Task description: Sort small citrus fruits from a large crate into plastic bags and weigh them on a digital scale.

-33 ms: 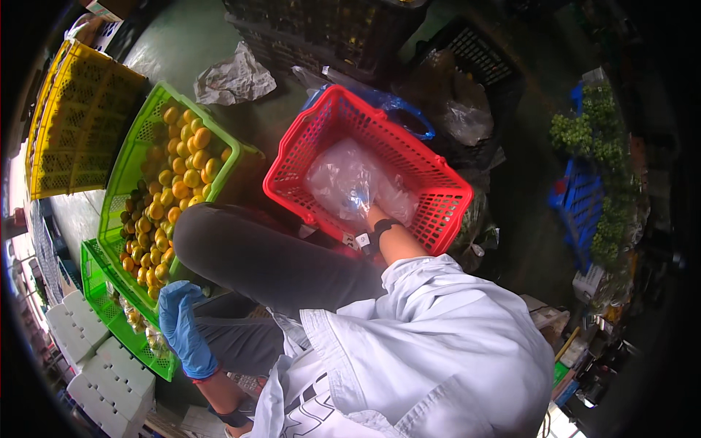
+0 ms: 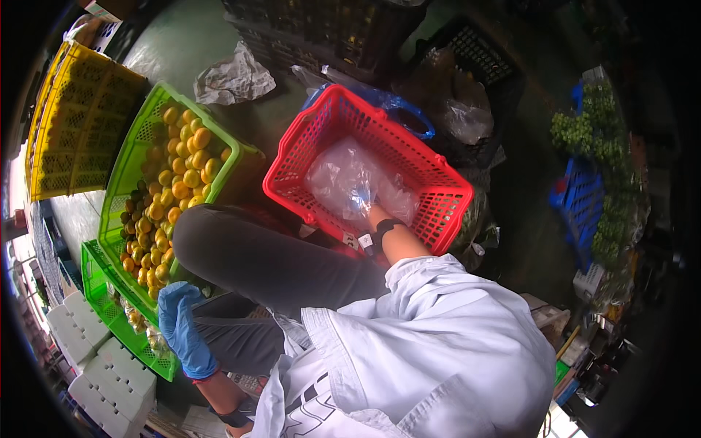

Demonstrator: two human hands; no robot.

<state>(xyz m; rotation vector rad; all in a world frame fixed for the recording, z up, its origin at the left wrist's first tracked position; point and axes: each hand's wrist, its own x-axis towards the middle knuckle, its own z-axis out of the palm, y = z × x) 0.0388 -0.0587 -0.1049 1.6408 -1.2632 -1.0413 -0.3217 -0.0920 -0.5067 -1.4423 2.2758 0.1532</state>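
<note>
My right arm reaches down into a red plastic basket. The hand is sunk among clear plastic bags at the bottom; only a bit of blue glove shows through the film, and its fingers are hidden. My left hand, in a blue glove, is beside the near corner of a green crate. Its fingers are bent over and held together, with nothing visible in them. Many orange-yellow citrus fruits fill part of that crate, some greenish.
Yellow stacked crates stand at the far left; white foam boxes are at the near left. Crumpled paper lies on the floor beyond. Black crates stand behind the basket. To the right are a blue crate and green bunches of fruit.
</note>
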